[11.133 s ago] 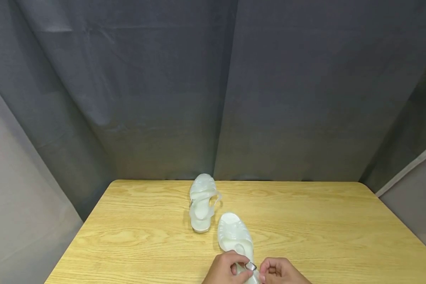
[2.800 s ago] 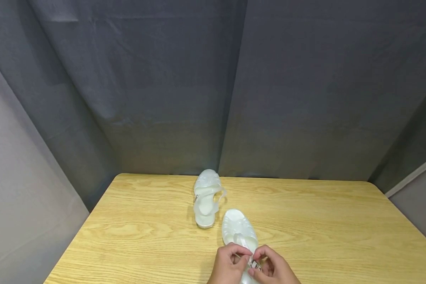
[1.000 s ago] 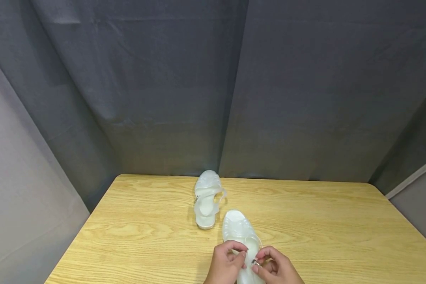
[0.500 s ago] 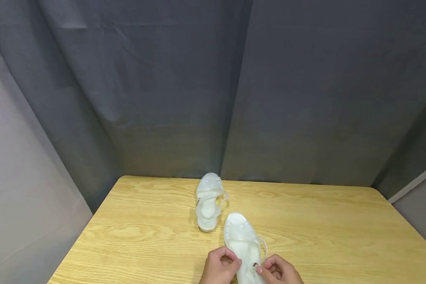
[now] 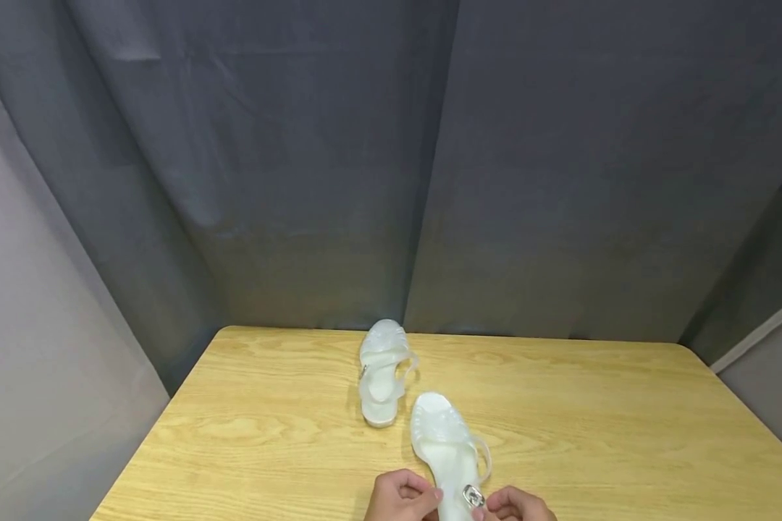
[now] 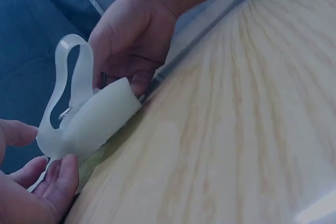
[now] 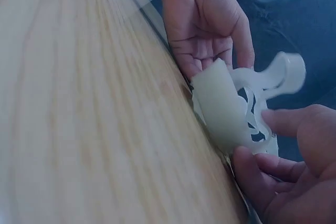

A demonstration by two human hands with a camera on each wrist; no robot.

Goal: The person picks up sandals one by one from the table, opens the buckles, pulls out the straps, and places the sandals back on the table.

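Observation:
In the head view a whitish translucent jelly sandal (image 5: 439, 427) lies near the front edge, toe pointing away. A thin strap (image 5: 486, 457) loops out from its right side, and a metal buckle (image 5: 473, 496) shows by the right fingers. My left hand (image 5: 404, 496) holds the sandal's left side, thumb and forefinger close together. On the other side my right hand (image 5: 518, 504) grips the sandal beside the buckle. The right wrist view has the right thumb (image 7: 247, 163) on the sole's side. In the left wrist view the back strap (image 6: 76, 59) stands up in a loop over the heel (image 6: 113, 111).
A second matching sandal (image 5: 381, 373) lies farther back, left of the first, near the table's back edge. The wood-grain table (image 5: 593, 420) reaches a dark grey curtain (image 5: 300, 181). Paler grey panels flank the left and right sides.
Both hands were pinching the strap and buckle over the sandal. The thin strap has come away from the middle and now loops out to the right; the left hand has shifted to the left edge.

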